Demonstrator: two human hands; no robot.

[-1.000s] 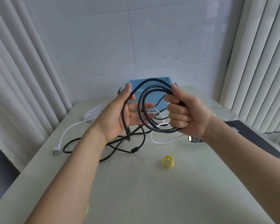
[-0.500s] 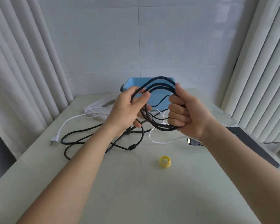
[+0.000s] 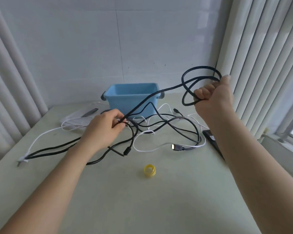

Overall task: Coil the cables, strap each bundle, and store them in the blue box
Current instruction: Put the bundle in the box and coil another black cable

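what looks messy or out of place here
The black cables and white cable lie tangled in a heap before the blue box. The loops in the right hand are loose and uneven; the left hand pinches the same cable lower down. Nothing looks damaged or spilled.

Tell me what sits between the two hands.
Head view: a raised stretch of black cable, from the left hand to the right hand, crossing in front of the blue box.

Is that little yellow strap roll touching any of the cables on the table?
Apart. The head view shows the yellow strap roll lying alone, with bare table on every side between it and the nearest white cable.
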